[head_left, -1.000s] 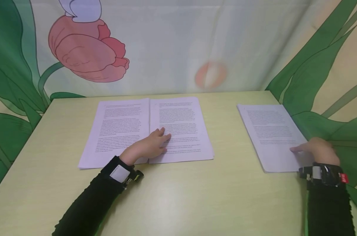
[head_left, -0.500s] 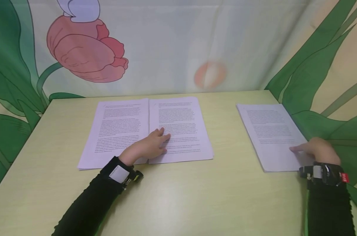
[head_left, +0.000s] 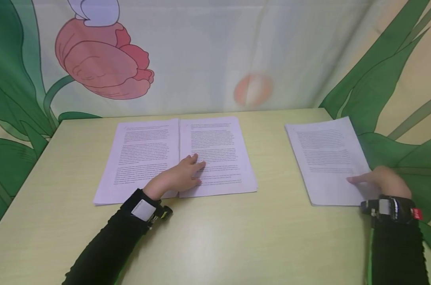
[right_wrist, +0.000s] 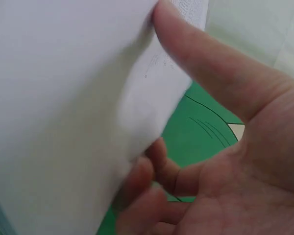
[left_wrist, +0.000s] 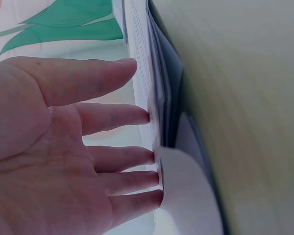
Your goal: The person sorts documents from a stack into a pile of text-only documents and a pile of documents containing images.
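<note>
Printed white pages lie side by side at left centre, a left part [head_left: 144,150] and a right part [head_left: 215,150] meeting at a seam. My left hand [head_left: 181,174] rests across the seam, its fingers spread and straight; in the left wrist view the fingertips [left_wrist: 149,157] touch the paper. On the right is a separate stack of printed paper [head_left: 326,158]. My right hand [head_left: 388,182] grips its right edge. The right wrist view has the thumb [right_wrist: 186,41] on top of the sheets [right_wrist: 59,98] and the other fingers curled at their edge.
A pale wooden table [head_left: 215,237] carries the papers, and its right edge runs close to the right stack. Behind hangs a curtain [head_left: 201,59] printed with flowers and leaves. Both forearms wear black sleeves and wrist cameras [head_left: 163,211].
The right stack has tilted: its right side and far right corner are raised, and its near edge has shifted slightly left. My left hand and the left pages stay put.
</note>
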`<action>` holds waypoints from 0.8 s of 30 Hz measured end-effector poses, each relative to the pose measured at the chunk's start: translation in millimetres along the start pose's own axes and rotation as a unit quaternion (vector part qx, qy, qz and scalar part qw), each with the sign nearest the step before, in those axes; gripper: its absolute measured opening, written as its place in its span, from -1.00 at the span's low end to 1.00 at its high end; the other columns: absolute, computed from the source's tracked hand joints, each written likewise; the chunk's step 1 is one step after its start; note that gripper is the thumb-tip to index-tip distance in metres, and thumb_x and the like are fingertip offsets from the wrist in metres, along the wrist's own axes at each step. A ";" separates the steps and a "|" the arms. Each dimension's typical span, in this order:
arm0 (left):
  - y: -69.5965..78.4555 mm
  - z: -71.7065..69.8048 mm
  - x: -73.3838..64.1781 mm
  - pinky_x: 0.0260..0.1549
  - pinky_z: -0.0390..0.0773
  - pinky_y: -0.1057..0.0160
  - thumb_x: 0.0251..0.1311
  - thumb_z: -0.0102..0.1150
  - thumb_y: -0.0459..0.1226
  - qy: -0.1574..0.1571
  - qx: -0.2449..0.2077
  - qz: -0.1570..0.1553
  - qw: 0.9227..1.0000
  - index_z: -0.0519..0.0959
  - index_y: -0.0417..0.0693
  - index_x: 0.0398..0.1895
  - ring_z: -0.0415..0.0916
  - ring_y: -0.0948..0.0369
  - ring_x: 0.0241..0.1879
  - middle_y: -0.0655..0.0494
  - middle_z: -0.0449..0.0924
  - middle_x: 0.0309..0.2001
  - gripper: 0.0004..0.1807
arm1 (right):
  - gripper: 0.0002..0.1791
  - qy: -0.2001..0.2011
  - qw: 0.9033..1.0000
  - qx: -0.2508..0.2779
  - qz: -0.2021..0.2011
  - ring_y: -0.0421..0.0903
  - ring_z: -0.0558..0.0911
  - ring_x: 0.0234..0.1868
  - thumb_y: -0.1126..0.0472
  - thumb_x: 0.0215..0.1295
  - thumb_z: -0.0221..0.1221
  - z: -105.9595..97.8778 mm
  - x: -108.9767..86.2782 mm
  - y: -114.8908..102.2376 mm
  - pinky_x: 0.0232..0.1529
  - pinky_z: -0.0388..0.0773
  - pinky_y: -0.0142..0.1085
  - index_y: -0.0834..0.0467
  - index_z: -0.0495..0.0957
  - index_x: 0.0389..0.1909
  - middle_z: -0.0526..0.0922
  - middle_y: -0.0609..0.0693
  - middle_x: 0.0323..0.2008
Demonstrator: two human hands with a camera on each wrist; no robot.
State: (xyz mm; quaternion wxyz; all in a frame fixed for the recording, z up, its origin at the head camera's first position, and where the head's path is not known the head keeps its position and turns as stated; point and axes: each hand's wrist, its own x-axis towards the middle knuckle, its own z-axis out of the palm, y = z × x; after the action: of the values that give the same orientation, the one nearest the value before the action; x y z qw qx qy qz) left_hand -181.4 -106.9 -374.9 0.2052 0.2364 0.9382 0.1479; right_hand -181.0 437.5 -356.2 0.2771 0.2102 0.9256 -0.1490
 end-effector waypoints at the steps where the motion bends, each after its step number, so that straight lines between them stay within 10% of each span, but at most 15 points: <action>1: -0.1 -0.2 -0.1 0.38 -0.05 -0.16 0.33 0.04 -0.17 0.000 -0.001 0.000 1.000 0.13 -0.16 0.44 -0.24 -0.24 0.45 -0.33 -0.18 0.47 -0.34 | 0.29 0.005 1.000 0.003 -0.005 0.50 0.34 0.01 -0.38 0.02 0.20 -0.1 -1.8 -1.4 -0.06 0.46 0.18 0.78 -0.02 0.16 0.18 0.69 0.07; 9: -0.8 -0.8 -0.9 0.38 -0.05 -0.16 0.32 0.04 -0.18 -0.002 -0.004 0.002 1.000 0.12 -0.16 0.44 -0.26 -0.25 0.45 -0.34 -0.20 0.47 -0.33 | 0.02 0.046 0.997 0.030 -0.056 0.51 0.31 0.00 -0.16 0.15 0.20 1.0 0.1 1.6 -0.13 0.41 0.23 0.70 0.09 0.16 0.18 0.67 0.09; 17: 0.5 -0.8 -1.3 0.38 -0.05 -0.16 0.32 0.04 -0.17 0.001 -0.003 -0.002 1.000 0.13 -0.16 0.44 -0.25 -0.24 0.46 -0.33 -0.19 0.47 -0.34 | -0.07 0.087 0.984 0.060 -0.140 0.46 0.31 0.04 -0.26 0.41 -0.27 -3.0 9.5 13.7 -0.05 0.34 0.26 0.59 0.01 0.29 0.16 0.63 0.18; 24: 2.0 -2.3 -2.5 0.38 -0.05 -0.17 0.32 0.04 -0.18 0.001 -0.007 -0.002 1.000 0.15 -0.17 0.43 -0.25 -0.25 0.45 -0.34 -0.18 0.47 -0.34 | 0.07 0.060 0.976 0.176 -0.112 0.52 0.11 0.25 -0.41 0.29 -0.26 -6.7 3.1 5.1 0.05 0.23 0.34 0.40 -0.24 0.42 -0.10 0.57 0.34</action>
State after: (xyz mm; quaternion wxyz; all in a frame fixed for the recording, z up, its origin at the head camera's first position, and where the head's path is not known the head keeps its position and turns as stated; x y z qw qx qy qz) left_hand -179.7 -106.9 -371.4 0.2063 0.2327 0.9379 0.1539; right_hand -184.0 445.6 -353.4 0.1615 0.1595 0.9174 -0.3270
